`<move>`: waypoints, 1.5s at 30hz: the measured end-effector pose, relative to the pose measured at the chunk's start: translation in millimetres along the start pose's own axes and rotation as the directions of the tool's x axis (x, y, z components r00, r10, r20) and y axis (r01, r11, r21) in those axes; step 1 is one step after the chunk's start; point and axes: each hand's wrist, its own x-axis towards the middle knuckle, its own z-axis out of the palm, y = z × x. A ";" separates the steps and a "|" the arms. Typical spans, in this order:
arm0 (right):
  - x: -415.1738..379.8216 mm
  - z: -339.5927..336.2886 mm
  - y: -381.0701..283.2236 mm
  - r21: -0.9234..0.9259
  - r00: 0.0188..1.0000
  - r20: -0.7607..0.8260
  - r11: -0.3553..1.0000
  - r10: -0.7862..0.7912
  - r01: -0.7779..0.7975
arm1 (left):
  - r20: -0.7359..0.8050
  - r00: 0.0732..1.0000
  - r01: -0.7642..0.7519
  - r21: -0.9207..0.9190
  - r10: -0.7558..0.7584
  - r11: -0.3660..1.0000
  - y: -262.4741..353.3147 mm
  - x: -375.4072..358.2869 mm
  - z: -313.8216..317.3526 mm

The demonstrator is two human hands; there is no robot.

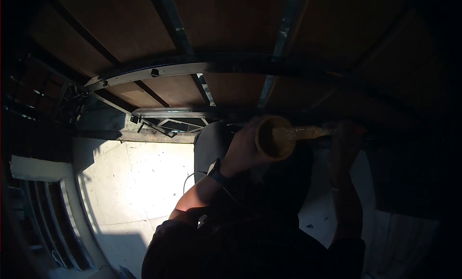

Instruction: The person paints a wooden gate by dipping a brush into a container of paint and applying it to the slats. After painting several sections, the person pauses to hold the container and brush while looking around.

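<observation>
My left hand (244,146), with a dark watch on its wrist, is wrapped round the side of a round yellowish-brown container (263,145) whose open mouth faces the camera. In deep shadow at the right, my right hand (345,137) grips the end of a long yellowish tool (305,132). The tool's wide end lies over the container's mouth. What is inside the container is too dark to make out.
Brownish panels (231,19) with metal strips hang overhead, crossed by a curved metal beam (183,68). Below it is a metal frame (178,122). Sunlight falls on the pale floor (139,182) at the left, beside a slatted structure (50,216). A thin cable (186,181) shows near my left forearm.
</observation>
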 end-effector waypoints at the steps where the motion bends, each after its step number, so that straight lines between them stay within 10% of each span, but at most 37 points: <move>1: -5.4 -0.7 5.7 0.101 0.995 -0.067 0.993 0.074 -0.067 | -0.014 1.000 0.025 -0.012 -0.025 1.000 -2.2 0.0 2.7; 7: -25.4 -8.7 43.3 0.397 0.901 -0.341 0.910 0.267 -0.120 | -0.076 0.993 0.081 -0.072 -0.086 0.994 1.4 2.8 9.9; 22: -12.3 -13.1 10.0 0.265 0.946 -0.312 0.964 0.084 0.001 | -0.072 0.995 0.059 -0.210 -0.075 0.976 29.2 33.5 14.2; 34: 63.2 -19.0 -84.7 0.126 0.822 -0.188 0.817 -0.538 0.563 | -0.052 0.996 -0.085 -0.397 0.070 0.914 111.6 114.0 -27.4; 45: 68.4 -16.6 -80.7 0.000 0.862 -0.127 0.869 -0.491 0.495 | -0.062 0.998 -0.046 -0.380 0.024 0.924 83.9 102.4 -16.3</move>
